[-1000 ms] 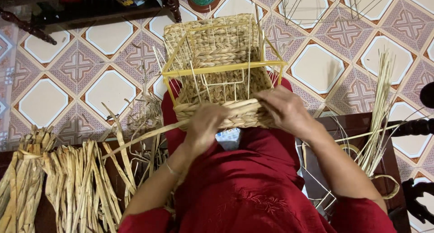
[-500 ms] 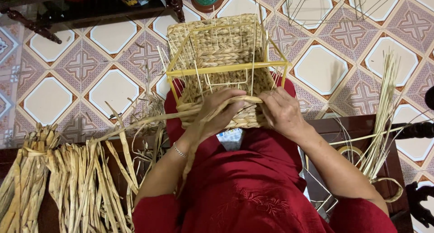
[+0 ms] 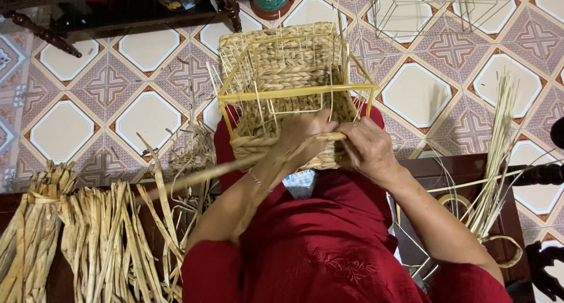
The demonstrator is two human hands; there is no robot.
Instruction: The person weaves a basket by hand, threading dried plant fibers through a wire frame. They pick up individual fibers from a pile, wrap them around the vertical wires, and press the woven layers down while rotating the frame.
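Note:
A half-woven straw basket (image 3: pixel 288 68) on a yellow wire frame (image 3: pixel 294 93) rests on my lap, its open side facing me. My left hand (image 3: pixel 302 135) grips a long dried straw strand (image 3: pixel 200 175) against the basket's near wall; the strand trails off to the left. My right hand (image 3: pixel 370 150) presses the woven edge right beside it, fingers pinching the same strand where it enters the weave. Both hands touch each other at the basket's lower rim.
Bundles of dried straw (image 3: pixel 88 238) lie at the lower left. Thin green reeds (image 3: pixel 496 162) lean at the right over a dark wooden bench (image 3: pixel 458 173). Empty wire frames (image 3: pixel 423 12) stand on the tiled floor behind. Dark furniture legs (image 3: pixel 229 6) are at the top.
My left hand has moved up and to the right along the basket's near wall, pulling the strand with it, and now meets my right hand. The basket has shifted slightly.

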